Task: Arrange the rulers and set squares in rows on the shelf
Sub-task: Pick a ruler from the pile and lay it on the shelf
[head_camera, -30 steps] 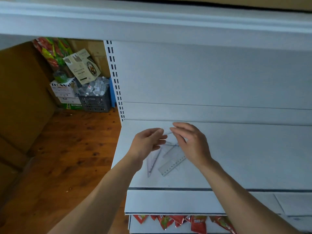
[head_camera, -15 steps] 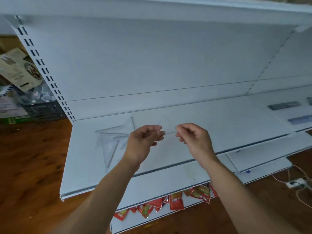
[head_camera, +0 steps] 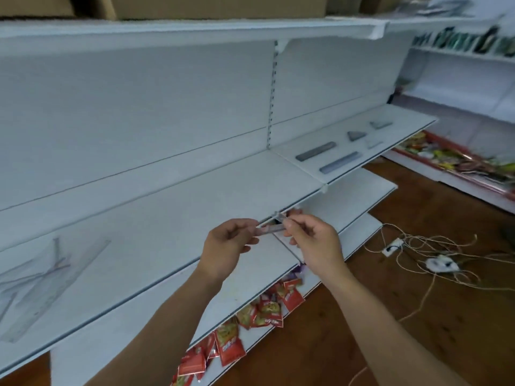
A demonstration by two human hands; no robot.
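With the left hand (head_camera: pixel 228 246) and right hand (head_camera: pixel 315 240) each pinching one end of a clear ruler (head_camera: pixel 269 231) just above the shelf (head_camera: pixel 195 207) front edge, carry it level and lay it flat, parallel to the rulers (head_camera: pixel 316 151) lined up further right.

This is a shop. Long white metal shelving (head_camera: pixel 195 196) with a slotted upright (head_camera: pixel 274 93) runs behind the left hand (head_camera: pixel 225 246) and right hand (head_camera: pixel 315 240). Red snack packets (head_camera: pixel 231 346) crowd the tier below them. More packaged goods (head_camera: pixel 459 160) fill a display far to the right, and cardboard boxes (head_camera: pixel 217 5) sit on top, high above.
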